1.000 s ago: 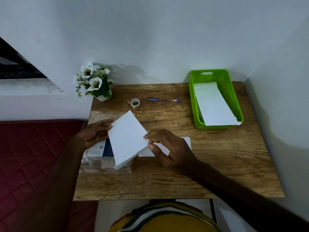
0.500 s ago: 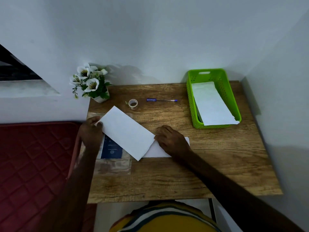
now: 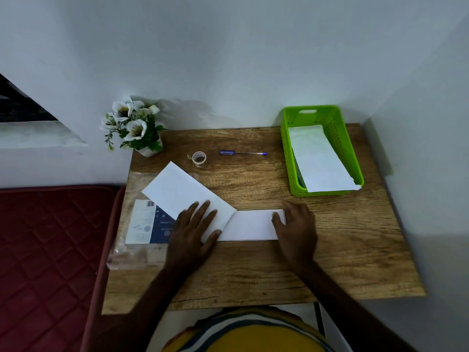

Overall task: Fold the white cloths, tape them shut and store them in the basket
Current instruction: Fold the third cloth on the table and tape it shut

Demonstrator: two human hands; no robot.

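Package label print (too small) illegible

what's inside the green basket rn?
The green basket holds a folded white cloth, its near corner poking over the rim. A dark sliver shows beside it; anything underneath is covered.

A home room — small wooden table beside a red mattress, flower pot.

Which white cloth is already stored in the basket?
The long cloth lying in the green basket; the other two lie on the table under the hands.
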